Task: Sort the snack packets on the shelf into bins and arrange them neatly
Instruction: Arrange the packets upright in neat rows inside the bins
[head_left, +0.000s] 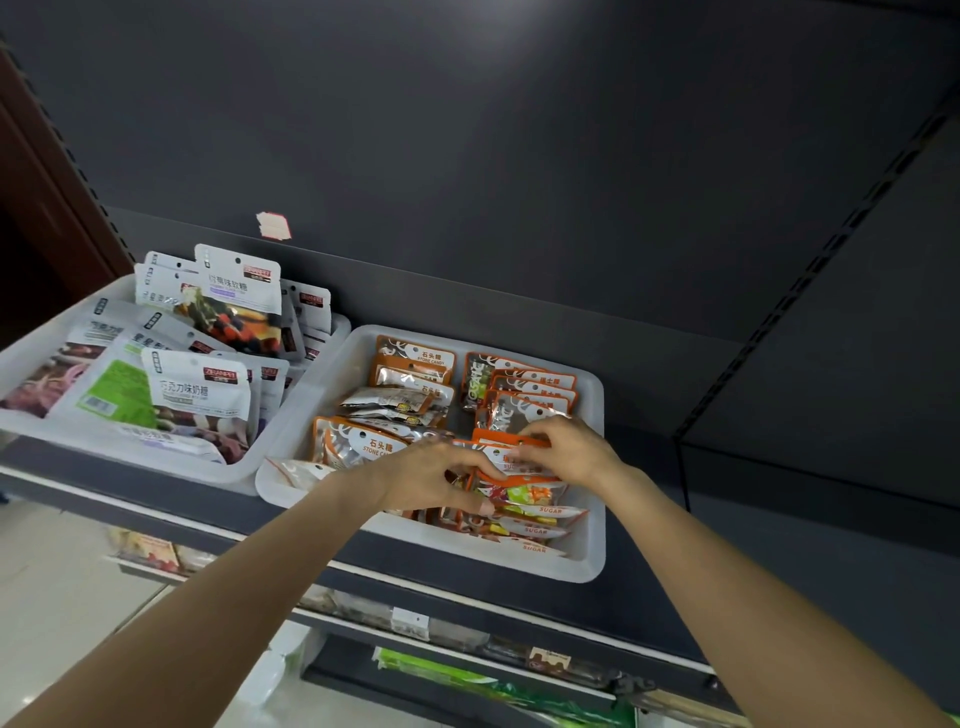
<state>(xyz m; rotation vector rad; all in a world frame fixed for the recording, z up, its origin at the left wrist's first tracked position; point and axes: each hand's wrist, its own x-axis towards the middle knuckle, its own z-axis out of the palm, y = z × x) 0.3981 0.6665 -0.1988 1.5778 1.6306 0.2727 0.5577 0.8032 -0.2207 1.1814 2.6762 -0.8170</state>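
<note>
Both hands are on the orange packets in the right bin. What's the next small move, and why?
Probably lower the held packet flat onto the front stack and square its edges: both the left hand and right hand pinch it just above that pile in the right bin.

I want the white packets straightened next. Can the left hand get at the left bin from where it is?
Probably yes. The left hand is busy gripping orange packets in the right bin, but the left bin sits directly beside it, open-topped, with nothing between.
</note>
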